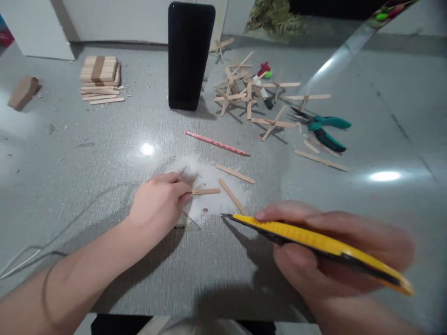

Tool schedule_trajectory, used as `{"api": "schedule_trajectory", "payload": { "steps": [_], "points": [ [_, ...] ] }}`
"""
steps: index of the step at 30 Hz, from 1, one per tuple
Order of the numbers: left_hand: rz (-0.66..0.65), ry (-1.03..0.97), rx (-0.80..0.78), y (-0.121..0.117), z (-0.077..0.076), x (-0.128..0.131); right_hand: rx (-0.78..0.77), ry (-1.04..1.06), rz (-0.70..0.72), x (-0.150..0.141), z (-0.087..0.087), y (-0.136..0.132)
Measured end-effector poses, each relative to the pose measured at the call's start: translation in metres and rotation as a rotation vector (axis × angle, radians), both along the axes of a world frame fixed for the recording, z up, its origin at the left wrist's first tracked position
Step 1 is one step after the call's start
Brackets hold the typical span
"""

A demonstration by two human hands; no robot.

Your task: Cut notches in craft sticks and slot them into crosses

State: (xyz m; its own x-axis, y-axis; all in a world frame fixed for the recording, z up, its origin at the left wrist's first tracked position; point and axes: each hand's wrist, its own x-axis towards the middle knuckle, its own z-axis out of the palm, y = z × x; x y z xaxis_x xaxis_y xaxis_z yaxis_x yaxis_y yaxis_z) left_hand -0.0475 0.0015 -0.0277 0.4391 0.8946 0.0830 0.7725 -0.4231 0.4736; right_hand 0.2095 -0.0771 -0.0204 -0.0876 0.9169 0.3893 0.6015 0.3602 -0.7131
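Note:
My left hand pinches one end of a wooden craft stick, which points right over a whitish patch on the grey table. A yellow utility knife is gripped in my right hand, its dark tip aimed left, a little below and right of the stick and apart from it. Two more loose sticks lie close by: a slanted one just above the knife tip and another behind it. Beneath my left fingers, a small clear ruler-like piece is partly hidden.
A pink pencil lies beyond the sticks, before an upright black phone. Several crossed-stick pieces stand at the back, beside teal-handled pliers. Bundled craft sticks and a brown block sit back left.

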Motion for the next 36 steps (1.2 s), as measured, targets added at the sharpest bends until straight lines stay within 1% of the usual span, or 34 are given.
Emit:
{"api": "schedule_trajectory", "payload": {
  "steps": [1,2,3,5,6,8,10,12,14,18,20,21,24,27,31,36],
  "points": [
    [0.013,-0.021,-0.016,0.001,0.000,0.000,0.057,0.023,0.056,-0.003,0.005,0.005],
    [0.026,-0.034,-0.042,0.001,0.001,0.000,0.097,-0.008,0.089,-0.006,0.010,0.011],
    [0.035,-0.036,-0.073,0.002,0.002,0.001,0.093,-0.079,0.128,-0.010,0.014,0.017],
    [0.044,-0.013,-0.139,0.002,0.005,0.002,0.061,-0.159,0.198,-0.015,0.019,0.026],
    [0.040,-0.005,-0.164,0.002,0.007,0.003,0.044,-0.179,0.201,-0.017,0.021,0.029],
    [0.033,-0.001,-0.191,0.001,0.010,0.003,0.043,-0.185,0.154,-0.018,0.022,0.030],
    [0.010,-0.002,-0.194,-0.001,0.011,0.003,0.061,-0.177,0.085,-0.020,0.021,0.027],
    [-0.016,-0.001,-0.195,-0.004,0.011,0.004,0.084,-0.156,0.050,-0.024,0.018,0.025],
    [-0.028,0.002,-0.210,-0.006,0.011,0.005,0.116,-0.124,0.053,-0.028,0.012,0.026],
    [-0.023,-0.018,-0.223,-0.005,0.010,0.006,0.138,-0.092,0.130,-0.035,-0.001,0.039],
    [-0.040,-0.055,-0.199,0.000,0.009,0.005,0.112,-0.079,0.150,-0.037,-0.005,0.046],
    [-0.073,-0.073,-0.172,0.004,0.008,0.004,0.095,-0.072,0.161,-0.038,-0.006,0.048],
    [-0.238,-0.107,-0.044,0.019,0.005,0.000,0.052,-0.032,0.170,-0.038,-0.008,0.052],
    [-0.332,-0.082,0.002,0.031,0.002,-0.003,0.008,-0.001,0.190,-0.037,-0.009,0.052],
    [-0.370,0.000,0.027,0.034,-0.001,-0.003,-0.025,0.001,0.212,-0.036,-0.010,0.053],
    [-0.372,0.033,0.018,0.034,-0.003,-0.003,-0.049,-0.024,0.220,-0.036,-0.010,0.054]
  ]
}}
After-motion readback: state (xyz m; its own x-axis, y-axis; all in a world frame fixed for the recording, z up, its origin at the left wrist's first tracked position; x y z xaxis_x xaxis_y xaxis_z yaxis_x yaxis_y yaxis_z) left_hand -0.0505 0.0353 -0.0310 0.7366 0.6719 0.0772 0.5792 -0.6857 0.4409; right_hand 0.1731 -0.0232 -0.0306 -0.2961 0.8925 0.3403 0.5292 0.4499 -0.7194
